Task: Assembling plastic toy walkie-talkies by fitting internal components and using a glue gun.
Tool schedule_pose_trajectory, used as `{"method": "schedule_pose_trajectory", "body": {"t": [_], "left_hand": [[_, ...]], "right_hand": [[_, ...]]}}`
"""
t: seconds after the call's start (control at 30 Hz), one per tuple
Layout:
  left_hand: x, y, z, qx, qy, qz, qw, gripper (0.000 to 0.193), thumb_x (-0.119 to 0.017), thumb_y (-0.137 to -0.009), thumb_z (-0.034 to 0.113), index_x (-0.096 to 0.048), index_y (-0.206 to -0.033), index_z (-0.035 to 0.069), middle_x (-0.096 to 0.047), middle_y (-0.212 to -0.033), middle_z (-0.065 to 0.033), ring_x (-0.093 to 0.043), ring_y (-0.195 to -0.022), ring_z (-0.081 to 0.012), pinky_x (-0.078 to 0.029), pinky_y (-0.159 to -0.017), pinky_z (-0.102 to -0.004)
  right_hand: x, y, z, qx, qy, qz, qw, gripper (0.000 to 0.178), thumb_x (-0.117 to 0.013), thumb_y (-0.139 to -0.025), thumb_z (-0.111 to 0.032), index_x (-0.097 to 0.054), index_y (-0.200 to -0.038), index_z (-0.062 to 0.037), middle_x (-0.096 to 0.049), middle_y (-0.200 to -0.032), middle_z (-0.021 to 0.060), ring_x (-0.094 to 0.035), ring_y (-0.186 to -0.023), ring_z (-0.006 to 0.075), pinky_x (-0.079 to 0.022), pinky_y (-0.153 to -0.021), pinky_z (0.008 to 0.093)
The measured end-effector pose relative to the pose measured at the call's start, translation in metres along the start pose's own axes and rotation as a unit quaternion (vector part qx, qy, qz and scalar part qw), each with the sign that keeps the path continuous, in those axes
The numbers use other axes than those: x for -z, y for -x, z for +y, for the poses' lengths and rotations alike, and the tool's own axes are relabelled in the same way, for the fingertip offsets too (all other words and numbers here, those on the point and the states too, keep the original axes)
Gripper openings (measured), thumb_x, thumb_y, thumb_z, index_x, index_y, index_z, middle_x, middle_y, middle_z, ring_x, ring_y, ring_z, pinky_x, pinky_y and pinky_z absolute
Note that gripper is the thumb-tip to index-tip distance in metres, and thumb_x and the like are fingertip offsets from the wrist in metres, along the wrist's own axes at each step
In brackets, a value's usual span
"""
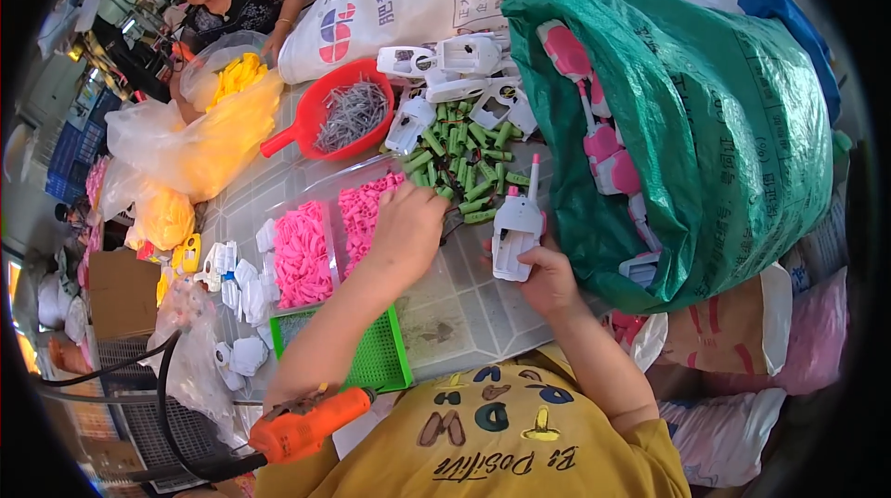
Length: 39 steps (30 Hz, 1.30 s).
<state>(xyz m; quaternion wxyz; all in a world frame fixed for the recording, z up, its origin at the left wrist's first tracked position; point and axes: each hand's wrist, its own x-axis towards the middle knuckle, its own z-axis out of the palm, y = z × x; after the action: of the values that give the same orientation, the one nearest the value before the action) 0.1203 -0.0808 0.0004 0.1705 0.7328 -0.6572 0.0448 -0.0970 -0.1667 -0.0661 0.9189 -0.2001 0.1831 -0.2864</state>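
Head view: right hand (549, 283) grasps a white casing (513, 236) near its lower end, hollow side showing, pink-tipped rod pointing away; casing just left of the green sack (696, 145); left hand (408, 227) at the green cylinders (478, 164), fingers curled, cannot tell whether gripping; pink parts (302, 257) to its left; red scoop (314, 108) beyond.

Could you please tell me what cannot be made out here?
What the left hand may grip: head view, hidden by its own back.
Some fingers of the right hand: head view, behind the white casing.
Contents deep in the green sack: head view, behind its wall.
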Motion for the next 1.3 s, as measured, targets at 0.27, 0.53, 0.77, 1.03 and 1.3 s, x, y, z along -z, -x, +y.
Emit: {"method": "schedule_pose_trajectory", "body": {"t": [0.27, 0.53, 0.77, 1.03, 1.3], "left_hand": [[-0.032, -0.025, 0.008, 0.002, -0.162, -0.074, 0.984, 0.015, -0.065, -0.075, 0.013, -0.077, -0.077, 0.006, -0.066, -0.096, -0.0143, -0.058, -0.101, -0.0327, -0.046, -0.088, -0.0439], [0.005, -0.013, 0.012, 0.104, 0.053, 0.002, 0.993, 0.013, -0.068, -0.085, 0.008, -0.067, -0.091, -0.003, -0.066, -0.081, -0.0202, -0.067, -0.080, -0.0360, -0.054, -0.072, -0.0446], [0.025, 0.014, -0.002, 0.323, 0.587, -0.097, 0.736, 0.012, -0.070, -0.096, 0.013, -0.066, -0.102, 0.004, -0.070, -0.088, -0.0085, -0.068, -0.080, -0.0211, -0.056, -0.069, -0.0327], [0.016, 0.051, 0.023, 0.320, 0.877, 0.027, 0.357, 0.012, -0.066, -0.098, 0.009, -0.067, -0.109, 0.004, -0.070, -0.101, -0.0088, -0.069, -0.094, -0.0246, -0.061, -0.079, -0.0341], [0.015, 0.066, 0.029, 0.277, 0.811, 0.093, 0.507, 0.014, -0.069, -0.092, -0.003, -0.069, -0.106, 0.003, -0.071, -0.103, -0.0089, -0.071, -0.092, -0.0225, -0.061, -0.082, -0.0336]], "right_hand": [[0.002, 0.003, -0.002, 0.002, 0.005, -0.015, 1.000, 0.059, -0.054, -0.091, -0.001, -0.039, -0.147, -0.0095, -0.056, -0.132, 0.0156, -0.064, -0.116, 0.0385, -0.056, -0.097, 0.0559], [0.005, 0.000, 0.000, -0.016, 0.056, 0.004, 0.998, 0.054, -0.061, -0.095, -0.008, -0.041, -0.145, -0.0121, -0.060, -0.123, 0.0136, -0.069, -0.105, 0.0344, -0.058, -0.091, 0.0540], [0.000, 0.001, 0.006, -0.011, 0.061, 0.010, 0.998, 0.048, -0.064, -0.093, -0.004, -0.047, -0.139, -0.0063, -0.065, -0.119, 0.0125, -0.072, -0.098, 0.0284, -0.061, -0.085, 0.0423], [-0.020, 0.014, 0.012, -0.034, 0.065, 0.008, 0.997, 0.054, -0.067, -0.092, -0.006, -0.045, -0.141, -0.0059, -0.065, -0.126, 0.0144, -0.070, -0.101, 0.0316, -0.058, -0.091, 0.0459], [-0.031, 0.021, 0.012, -0.025, 0.092, 0.019, 0.995, 0.056, -0.069, -0.089, -0.005, -0.045, -0.140, -0.0060, -0.065, -0.124, 0.0145, -0.070, -0.102, 0.0306, -0.058, -0.091, 0.0444]]}}
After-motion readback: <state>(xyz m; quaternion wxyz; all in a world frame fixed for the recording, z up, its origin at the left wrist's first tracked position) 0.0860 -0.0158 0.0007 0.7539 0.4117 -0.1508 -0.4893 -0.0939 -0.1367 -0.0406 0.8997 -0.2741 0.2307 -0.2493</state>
